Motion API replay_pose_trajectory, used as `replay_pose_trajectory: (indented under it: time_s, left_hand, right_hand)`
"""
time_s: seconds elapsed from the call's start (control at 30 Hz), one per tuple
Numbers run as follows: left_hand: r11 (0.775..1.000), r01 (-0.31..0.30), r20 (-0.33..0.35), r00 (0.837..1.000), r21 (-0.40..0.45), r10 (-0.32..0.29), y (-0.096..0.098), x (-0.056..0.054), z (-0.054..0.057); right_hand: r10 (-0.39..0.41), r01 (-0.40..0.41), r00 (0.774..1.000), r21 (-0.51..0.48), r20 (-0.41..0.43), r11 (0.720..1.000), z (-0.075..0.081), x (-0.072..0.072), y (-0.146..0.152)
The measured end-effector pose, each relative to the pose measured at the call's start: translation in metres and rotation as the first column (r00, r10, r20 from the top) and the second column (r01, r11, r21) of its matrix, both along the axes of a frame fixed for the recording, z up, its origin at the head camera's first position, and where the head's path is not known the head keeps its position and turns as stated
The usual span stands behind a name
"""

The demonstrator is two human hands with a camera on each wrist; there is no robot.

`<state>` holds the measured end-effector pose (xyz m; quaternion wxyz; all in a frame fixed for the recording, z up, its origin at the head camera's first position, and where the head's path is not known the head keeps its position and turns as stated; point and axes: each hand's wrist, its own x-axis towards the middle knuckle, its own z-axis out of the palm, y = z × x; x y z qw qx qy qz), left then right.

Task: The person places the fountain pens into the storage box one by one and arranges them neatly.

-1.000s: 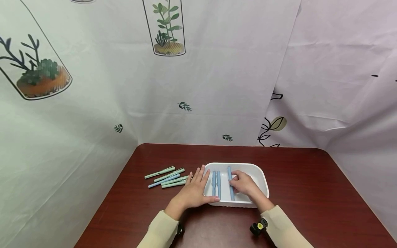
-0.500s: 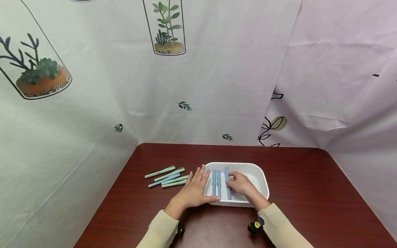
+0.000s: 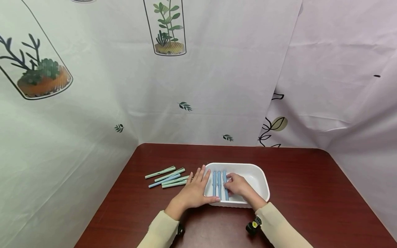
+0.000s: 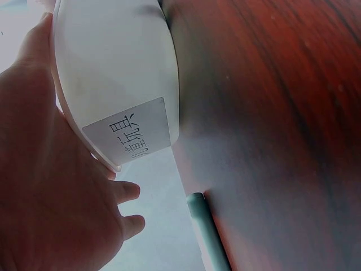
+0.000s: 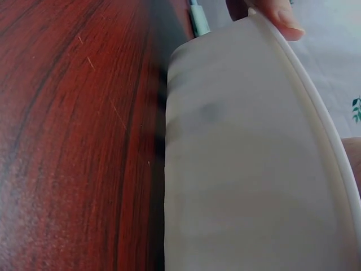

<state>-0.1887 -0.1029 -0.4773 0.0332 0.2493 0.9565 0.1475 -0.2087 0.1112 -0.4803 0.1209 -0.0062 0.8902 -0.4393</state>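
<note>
A white tray stands on the table, with three blue pens lying side by side in its left part. My right hand reaches into it and pinches the rightmost blue pen between thumb and fingers. To its left lie the middle blue pen and the leftmost blue pen. With fingers spread, my left hand rests over the tray's left end, its thumb along the near rim. In the left wrist view a printed label shows on the tray's outer wall. The right wrist view hides the pinched pen behind the tray wall.
Left of the tray lies a loose group of pens on the brown table: several green pens and a blue pen. Some ends are hidden by the left hand. A printed white curtain hangs behind the table.
My right hand has slid the pinched blue pen leftward inside the tray, closer to the other two and more nearly in line with them. My left hand has stayed in place.
</note>
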Motion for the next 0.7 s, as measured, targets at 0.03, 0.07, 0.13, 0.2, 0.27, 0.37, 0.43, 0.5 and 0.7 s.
replay_pose_trajectory:
  time_s: [0.03, 0.07, 0.13, 0.2, 0.27, 0.37, 0.43, 0.5, 0.7]
  left_hand:
    - [1.0, 0.0, -0.001, 1.0, -0.002, 0.0, 0.0001, 0.0, 0.0001]
    - [1.0, -0.001, -0.001, 1.0, -0.003, 0.001, 0.0001, -0.0001, 0.0002]
    - [1.0, -0.003, 0.001, 1.0, -0.008, 0.003, 0.0001, 0.0002, 0.0011]
    - [1.0, -0.003, 0.004, 1.0, -0.007, 0.003, 0.0002, 0.0003, 0.0017]
    - [1.0, -0.003, 0.01, 1.0, -0.004, 0.003, 0.0002, 0.0007, 0.0027]
    - [1.0, 0.0, 0.013, 1.0, 0.002, 0.0, 0.0001, 0.0006, 0.0027]
    - [1.0, 0.001, 0.013, 1.0, 0.0, -0.001, 0.0, 0.0008, 0.0028]
    - [1.0, 0.001, 0.011, 1.0, -0.003, -0.001, -0.0001, 0.0008, 0.0026]
    - [1.0, 0.002, 0.01, 1.0, -0.003, -0.002, 0.0001, 0.0004, 0.0012]
  right_hand:
    - [0.001, -0.001, 1.0, 0.004, 0.0, 1.0, 0.0003, -0.0001, -0.0005]
    - [0.003, -0.003, 1.0, 0.007, 0.0, 1.0, 0.0006, -0.0001, -0.0008]
    - [0.009, -0.009, 1.0, 0.019, -0.002, 1.0, 0.0006, -0.0002, -0.0013]
    - [0.014, -0.014, 1.0, 0.033, -0.001, 0.999, 0.0011, 0.0001, -0.0017]
    - [0.018, -0.018, 1.0, 0.043, 0.002, 0.999, 0.0007, 0.0, -0.0018]
    - [0.023, -0.023, 1.0, 0.058, 0.002, 0.998, 0.0003, -0.001, -0.0021]
    - [0.029, -0.029, 1.0, 0.073, -0.002, 0.997, -0.0003, -0.0018, -0.0027]
    - [0.036, -0.035, 0.999, 0.096, -0.011, 0.995, -0.0008, -0.0027, -0.0034]
    - [0.044, -0.04, 0.999, 0.146, -0.022, 0.988, -0.0016, -0.0035, -0.0056]
